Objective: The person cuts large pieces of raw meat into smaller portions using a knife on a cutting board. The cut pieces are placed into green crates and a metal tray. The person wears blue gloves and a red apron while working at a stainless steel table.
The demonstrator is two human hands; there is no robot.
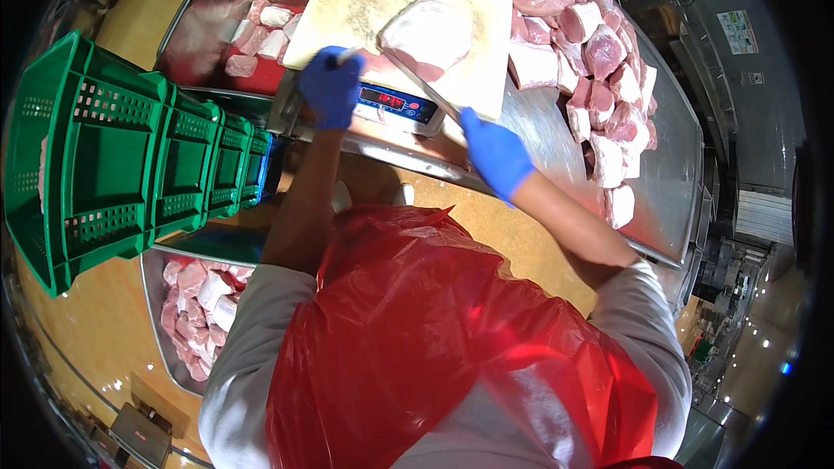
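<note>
Head view looks down on a steel tabletop [556,135] carrying a pale cutting board [365,9] set on a scale [395,104]. On the board lies a slab of meat [427,37], its long axis running from lower left to upper right, cut face toward the person. A heap of meat pieces [599,61] lies to its right. The right hand [495,152], in a blue glove, is closed around a knife [417,78] whose blade points up-left against the slab's near edge. The left hand [332,87], gloved too, is curled at the board's near-left edge; whether it grips anything cannot be told.
</note>
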